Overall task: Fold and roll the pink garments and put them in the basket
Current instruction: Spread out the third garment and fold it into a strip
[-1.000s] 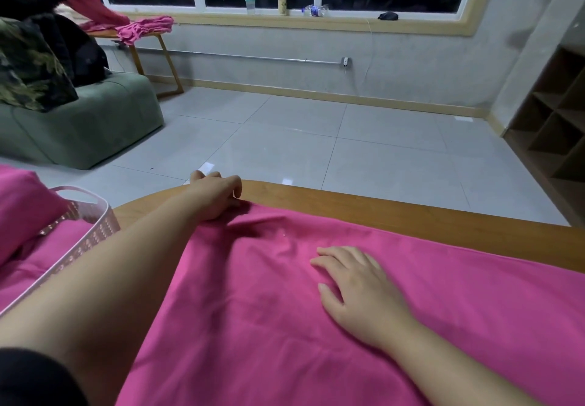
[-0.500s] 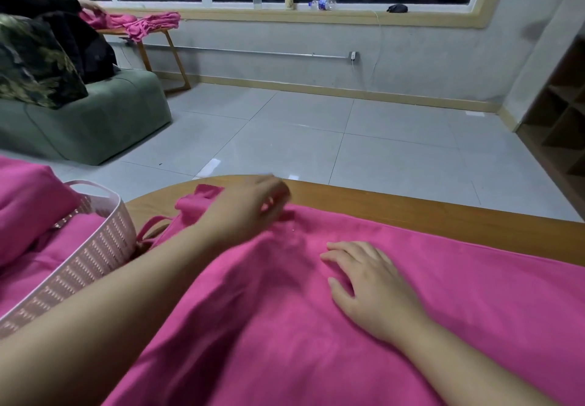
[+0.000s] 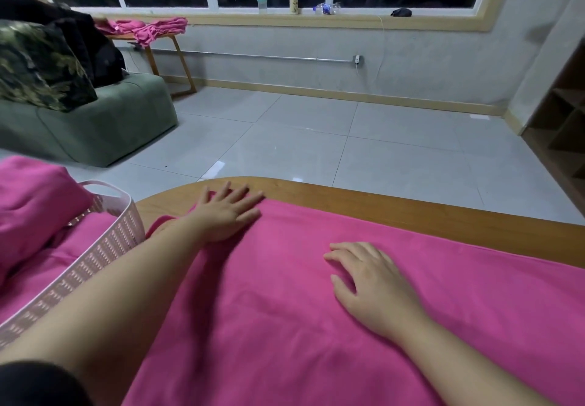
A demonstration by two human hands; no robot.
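A pink garment lies spread flat over the wooden table. My left hand rests on its far left corner with straight, spread fingers. Flat on the cloth's middle lies my right hand, fingers relaxed. At the left stands a pale pink basket with pink garments inside and bulging above its rim.
Beyond the table's curved far edge is grey tiled floor. A green sofa with dark cushions stands at the left. More pink cloth lies on a small wooden side table by the window. Wooden shelves stand at the right.
My left hand held the garment's far corner, lifted it inward, then laid it down and now presses flat on it. My right hand has stayed in place on the cloth.
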